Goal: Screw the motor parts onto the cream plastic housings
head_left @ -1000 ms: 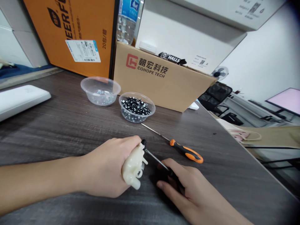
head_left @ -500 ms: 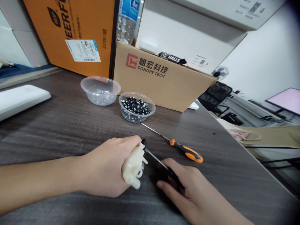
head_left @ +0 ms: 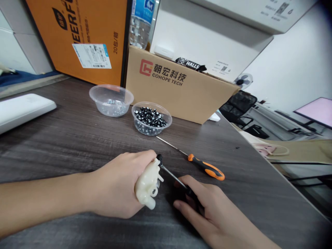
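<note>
Recorded nearest the camera: the left hand (head_left: 116, 183), closed around an ivory moulded plastic part (head_left: 147, 185), with the fingers wrapped over its upper side and the part held just above the tabletop, between the two hands. Also at close range: the right hand (head_left: 199, 207), curled around a black-handled screwdriver (head_left: 172, 174), the handle mostly hidden by the fingers and the steel shaft angled toward the part. Seen at the shaft tip: a small black head, apparently a screw (head_left: 159, 159), at the upper end of the part; seating depth not determinable from this view. Lying apart on the dark wood-grain tabletop (head_left: 64, 145), just beyond the hands: a second screwdriver with an orange-and-black handle (head_left: 206, 167), unheld. Placed farther on: a clear plastic bowl (head_left: 145, 131) with a generous heap of black-headed screws (head_left: 149, 117) left in it, and beside it a second clear bowl (head_left: 103, 110) with only a few small metal pieces (head_left: 112, 102) at the bottom. Standing behind both bowls: a cardboard box marked Cohope Tech (head_left: 178, 93) and an orange carton (head_left: 77, 31).
</note>
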`<state>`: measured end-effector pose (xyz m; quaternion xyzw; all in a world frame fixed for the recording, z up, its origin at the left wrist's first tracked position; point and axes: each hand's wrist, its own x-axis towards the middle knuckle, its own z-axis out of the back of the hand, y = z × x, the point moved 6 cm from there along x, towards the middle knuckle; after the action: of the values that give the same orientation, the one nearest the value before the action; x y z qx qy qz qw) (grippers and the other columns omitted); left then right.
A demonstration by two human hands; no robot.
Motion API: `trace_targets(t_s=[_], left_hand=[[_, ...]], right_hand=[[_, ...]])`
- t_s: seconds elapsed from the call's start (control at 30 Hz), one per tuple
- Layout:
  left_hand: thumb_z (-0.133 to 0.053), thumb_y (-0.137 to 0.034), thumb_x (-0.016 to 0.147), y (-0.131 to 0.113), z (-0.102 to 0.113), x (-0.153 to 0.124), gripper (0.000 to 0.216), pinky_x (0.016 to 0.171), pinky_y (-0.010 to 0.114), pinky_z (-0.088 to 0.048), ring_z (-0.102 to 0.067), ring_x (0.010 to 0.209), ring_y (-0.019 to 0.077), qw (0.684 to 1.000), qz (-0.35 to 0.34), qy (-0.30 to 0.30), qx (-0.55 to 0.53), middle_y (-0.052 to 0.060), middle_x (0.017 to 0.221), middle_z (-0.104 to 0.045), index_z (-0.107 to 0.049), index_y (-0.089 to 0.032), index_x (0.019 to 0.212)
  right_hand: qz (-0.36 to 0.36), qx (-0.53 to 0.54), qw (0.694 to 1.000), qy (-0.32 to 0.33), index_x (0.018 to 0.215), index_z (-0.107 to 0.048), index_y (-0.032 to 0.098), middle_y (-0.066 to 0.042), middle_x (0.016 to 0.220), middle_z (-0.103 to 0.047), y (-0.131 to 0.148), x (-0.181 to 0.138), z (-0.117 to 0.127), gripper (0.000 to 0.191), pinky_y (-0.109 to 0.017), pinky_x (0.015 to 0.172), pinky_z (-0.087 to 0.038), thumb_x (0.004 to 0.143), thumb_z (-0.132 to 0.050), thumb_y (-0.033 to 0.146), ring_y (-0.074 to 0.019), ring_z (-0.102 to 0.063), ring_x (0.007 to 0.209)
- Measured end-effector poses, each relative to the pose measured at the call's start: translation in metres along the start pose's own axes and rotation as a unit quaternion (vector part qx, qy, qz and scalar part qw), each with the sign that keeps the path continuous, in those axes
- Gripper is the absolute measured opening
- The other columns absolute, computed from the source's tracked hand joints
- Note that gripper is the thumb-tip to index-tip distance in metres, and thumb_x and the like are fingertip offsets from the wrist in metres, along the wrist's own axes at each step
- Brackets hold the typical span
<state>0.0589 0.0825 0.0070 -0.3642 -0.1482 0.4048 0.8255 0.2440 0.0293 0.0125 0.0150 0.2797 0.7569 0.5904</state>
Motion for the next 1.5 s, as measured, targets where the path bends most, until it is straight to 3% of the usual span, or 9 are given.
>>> trace_targets(t_s=[1.5], left_hand=[[-0.069, -0.024, 0.064, 0.0023, -0.0013, -0.0024, 0.032, 0.052, 0.027, -0.037, -0.055, 0.061, 0.0141, 1.0, -0.007, -0.013, 0.018, -0.009, 0.075, -0.061, -0.043, -0.027, 0.081]], right_hand=[[0.004, -0.012, 1.0, -0.002, 0.099, -0.058, 0.028, 0.002, 0.091, -0.07, -0.0039, 0.0, -0.0017, 0.007, -0.033, 0.069, -0.045, 0.101, -0.055, 0.034, -0.0205, -0.066, 0.08]])
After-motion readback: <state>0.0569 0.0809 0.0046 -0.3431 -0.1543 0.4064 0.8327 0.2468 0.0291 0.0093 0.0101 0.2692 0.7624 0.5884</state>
